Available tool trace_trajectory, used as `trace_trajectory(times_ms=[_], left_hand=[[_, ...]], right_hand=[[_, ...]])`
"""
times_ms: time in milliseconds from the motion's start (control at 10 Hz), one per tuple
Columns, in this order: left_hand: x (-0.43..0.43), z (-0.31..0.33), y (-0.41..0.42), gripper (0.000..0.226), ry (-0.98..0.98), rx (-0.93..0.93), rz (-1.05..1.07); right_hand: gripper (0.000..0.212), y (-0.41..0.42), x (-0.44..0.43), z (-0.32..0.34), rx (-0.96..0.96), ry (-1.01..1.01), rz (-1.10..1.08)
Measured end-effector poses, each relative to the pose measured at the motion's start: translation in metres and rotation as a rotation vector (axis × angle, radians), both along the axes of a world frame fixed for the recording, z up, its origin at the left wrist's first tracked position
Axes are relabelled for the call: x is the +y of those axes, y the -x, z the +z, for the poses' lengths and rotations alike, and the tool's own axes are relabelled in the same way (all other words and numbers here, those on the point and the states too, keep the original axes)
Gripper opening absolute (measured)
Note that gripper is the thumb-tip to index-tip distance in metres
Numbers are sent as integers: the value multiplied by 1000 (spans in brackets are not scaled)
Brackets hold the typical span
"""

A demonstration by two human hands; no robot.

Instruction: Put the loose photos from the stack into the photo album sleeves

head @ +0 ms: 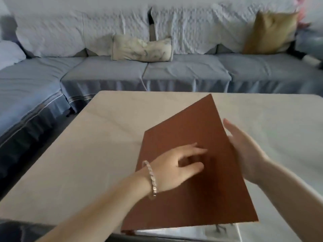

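Observation:
A brown photo album (188, 198) lies at the near edge of the table, its cover raised at a slant towards me. My left hand (176, 169), with a bracelet on the wrist, rests on the cover with fingers loosely spread. My right hand (244, 151) is at the cover's right edge, fingers straight against it and the thumb mostly hidden behind it. A strip of clear sleeve pages (192, 232) shows under the cover's near edge. No loose photos are in view.
The beige table (104, 137) stretches left and right of the album. Behind it runs a blue-grey sofa (139, 72) with a pale cushion (141, 48) and a gold cushion (271, 32).

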State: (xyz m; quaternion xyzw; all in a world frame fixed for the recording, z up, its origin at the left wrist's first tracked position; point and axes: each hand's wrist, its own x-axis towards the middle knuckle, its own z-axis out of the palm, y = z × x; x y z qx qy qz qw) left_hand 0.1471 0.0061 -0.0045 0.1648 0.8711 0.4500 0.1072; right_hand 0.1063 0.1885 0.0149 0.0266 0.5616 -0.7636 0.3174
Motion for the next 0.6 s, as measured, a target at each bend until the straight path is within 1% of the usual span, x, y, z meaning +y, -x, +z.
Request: trace_trajectory(times_ms=[100, 200, 300, 400, 500, 600], left_hand=[[17, -44, 14, 42, 332, 3, -25], [12, -76, 22, 50, 642, 29, 25], [2, -106, 28, 55, 799, -51, 100], [-8, -121, 29, 53, 848, -52, 106], [-11, -117, 35, 49, 831, -56, 106], [-11, -90, 58, 38, 607, -114, 229]], right_hand=[[41, 7, 38, -46, -48, -309, -73], [21, 8, 52, -83, -26, -512, -144], [9, 15, 54, -118, 17, -726, -184], [22, 23, 48, -139, 110, -1055, -86], [29, 27, 43, -135, 155, -1270, 62], [16, 38, 43, -114, 361, -1443, 177]])
